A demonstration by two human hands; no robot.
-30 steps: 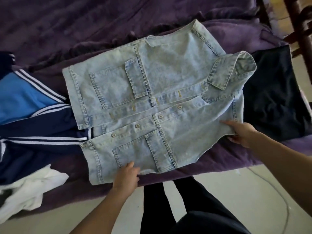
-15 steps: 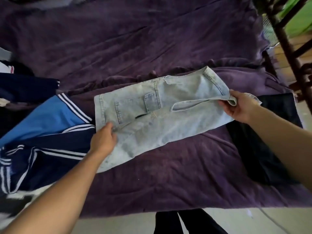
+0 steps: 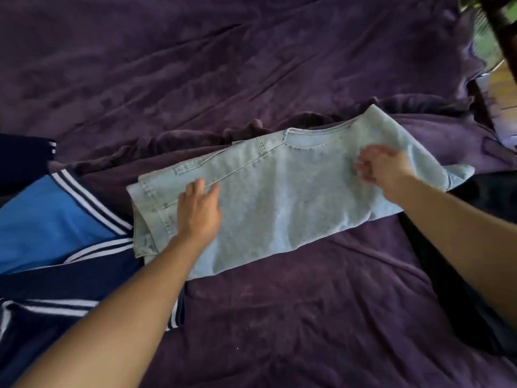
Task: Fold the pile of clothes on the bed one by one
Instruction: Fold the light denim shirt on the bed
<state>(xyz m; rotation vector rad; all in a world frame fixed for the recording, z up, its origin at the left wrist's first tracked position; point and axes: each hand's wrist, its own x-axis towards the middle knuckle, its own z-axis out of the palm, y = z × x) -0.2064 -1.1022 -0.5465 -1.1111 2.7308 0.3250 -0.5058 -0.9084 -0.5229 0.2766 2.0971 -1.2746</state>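
A pale blue denim shirt point(image 3: 291, 197) lies folded in half lengthwise across the middle of the purple bed cover point(image 3: 251, 65), its inner side up. My left hand point(image 3: 200, 211) lies flat on the shirt's left part with fingers straight. Over the shirt's right part, near the collar end, my right hand point(image 3: 383, 169) rests with fingers spread; it is blurred. Neither hand grips the cloth.
A navy and blue garment with white stripes point(image 3: 56, 233) lies at the left, touching the denim shirt's left edge. A dark, nearly black garment point(image 3: 458, 289) lies at the right under my right forearm. Dark wooden furniture point(image 3: 503, 32) stands at the top right.
The near half of the shirt was folded over the far half. Both hands let go of the edges and now lie flat on the folded shirt.
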